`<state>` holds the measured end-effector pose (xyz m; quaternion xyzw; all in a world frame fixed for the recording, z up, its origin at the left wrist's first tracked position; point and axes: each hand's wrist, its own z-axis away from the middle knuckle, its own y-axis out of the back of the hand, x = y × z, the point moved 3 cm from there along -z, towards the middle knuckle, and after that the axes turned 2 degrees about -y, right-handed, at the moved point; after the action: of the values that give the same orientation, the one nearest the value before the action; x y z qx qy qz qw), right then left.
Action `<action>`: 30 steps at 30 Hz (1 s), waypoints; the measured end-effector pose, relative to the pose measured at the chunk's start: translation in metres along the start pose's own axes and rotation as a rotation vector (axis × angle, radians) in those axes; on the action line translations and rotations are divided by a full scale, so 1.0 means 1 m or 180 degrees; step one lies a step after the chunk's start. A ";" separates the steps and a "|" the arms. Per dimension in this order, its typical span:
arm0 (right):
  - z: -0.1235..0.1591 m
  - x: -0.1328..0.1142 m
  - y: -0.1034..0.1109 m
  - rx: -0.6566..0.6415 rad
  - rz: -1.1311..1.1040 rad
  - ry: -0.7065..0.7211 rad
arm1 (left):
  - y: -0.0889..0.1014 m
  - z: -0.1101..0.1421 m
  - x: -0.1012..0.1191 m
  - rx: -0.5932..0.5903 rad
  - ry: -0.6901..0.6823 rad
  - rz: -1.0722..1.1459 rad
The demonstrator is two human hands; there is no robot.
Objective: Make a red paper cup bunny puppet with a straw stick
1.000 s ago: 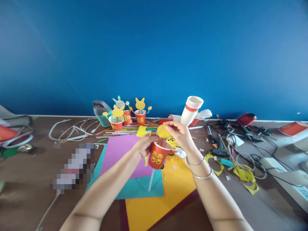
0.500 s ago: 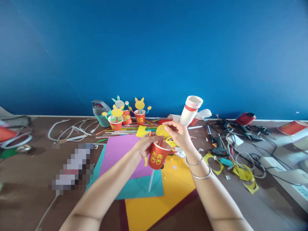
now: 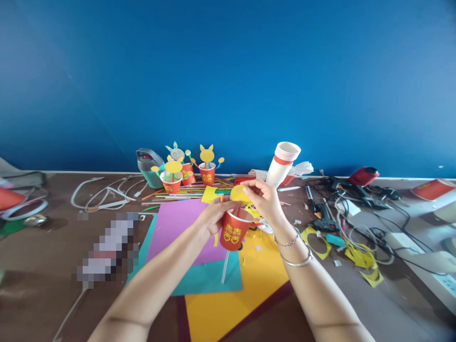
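A red paper cup (image 3: 235, 233) with yellow characters is held above the coloured paper by my left hand (image 3: 216, 213), whose fingers close on its left rim. Clear straws (image 3: 225, 267) stick out below the cup, and a short red piece juts from its right side. My right hand (image 3: 262, 197) pinches a yellow paper disc (image 3: 238, 193) just over the cup's mouth; faint drawing shows on the disc. A red straw runs between disc and cup, its lower end hidden inside. Purple paper (image 3: 178, 228), teal paper (image 3: 206, 275) and yellow-orange paper (image 3: 221, 313) lie underneath.
Finished cup figures (image 3: 207, 173) stand against the blue wall beside a grey-teal bottle (image 3: 149, 166). Behind my right hand rises a stack of paper cups (image 3: 283, 164). Glue guns (image 3: 325, 219), cables, yellow scraps (image 3: 359, 256) and a power strip (image 3: 423, 266) crowd the right.
Almost nothing differs. The yellow disc and my right wrist have shifted very slightly left, while both hands keep their grips on the disc and cup.
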<state>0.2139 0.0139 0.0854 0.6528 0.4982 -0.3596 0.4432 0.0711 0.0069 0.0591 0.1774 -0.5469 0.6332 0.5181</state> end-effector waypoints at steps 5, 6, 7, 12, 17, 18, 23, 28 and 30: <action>0.000 0.001 -0.001 -0.0011 -0.0018 -0.0048 | 0.001 0.000 -0.002 0.0072 -0.0022 0.0079; 0.000 0.001 -0.001 -0.0037 -0.0063 -0.0069 | 0.001 0.000 -0.002 0.0083 -0.0055 0.0094; -0.001 0.001 -0.001 -0.0076 -0.0124 -0.0103 | 0.001 0.000 -0.002 0.0092 -0.0094 0.0107; -0.002 0.000 0.004 -0.0359 -0.0284 -0.0444 | 0.003 0.000 0.001 0.0224 -0.0217 0.0123; -0.001 -0.003 0.010 -0.0596 0.0009 -0.0697 | 0.003 0.000 0.001 0.0091 -0.0151 0.0104; -0.002 -0.003 0.011 -0.0594 0.0018 -0.0700 | 0.002 0.000 0.001 0.0061 -0.0147 0.0093; -0.003 -0.003 0.011 -0.0546 0.0097 -0.0611 | 0.004 0.000 0.001 0.0300 -0.0210 0.0161; -0.003 -0.002 0.009 -0.0555 0.0045 -0.0543 | 0.003 0.001 0.001 0.0222 -0.0309 0.0173; -0.002 0.000 0.006 -0.0629 -0.0087 -0.0640 | 0.003 0.001 0.002 0.0166 -0.0399 0.0168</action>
<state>0.2199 0.0148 0.0878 0.5597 0.4931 -0.3784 0.5481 0.0678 0.0068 0.0596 0.2157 -0.5661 0.6483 0.4612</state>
